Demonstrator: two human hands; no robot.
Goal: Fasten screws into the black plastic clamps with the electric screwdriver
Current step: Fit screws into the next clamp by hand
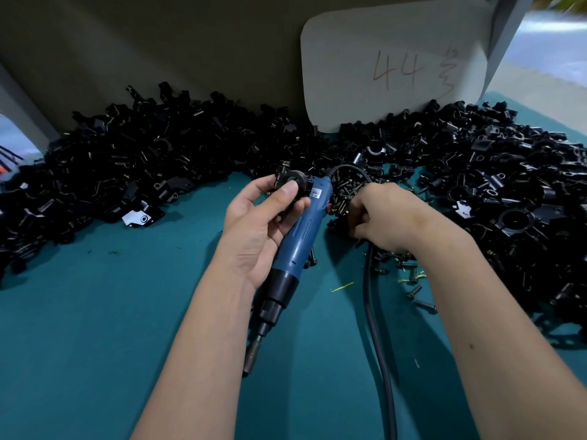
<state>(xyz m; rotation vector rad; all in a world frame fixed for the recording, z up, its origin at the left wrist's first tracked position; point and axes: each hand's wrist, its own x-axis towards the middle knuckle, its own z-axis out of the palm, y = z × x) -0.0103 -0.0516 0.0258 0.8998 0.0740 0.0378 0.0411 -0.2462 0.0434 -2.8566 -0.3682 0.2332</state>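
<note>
Above the table (111, 312), left hand (254, 230) pinches 1 clamp (290, 181); right hand (381, 217) curls into screws (344, 192), grasp unclear. Risk: unheld screwdriver (297, 236) rolls.

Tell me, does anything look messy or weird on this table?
A few things look odd. Loose screws lie scattered on the green table, away from the main pile. Thin yellow scraps lie among them. One clamp shows a white face amid all the black ones.
</note>
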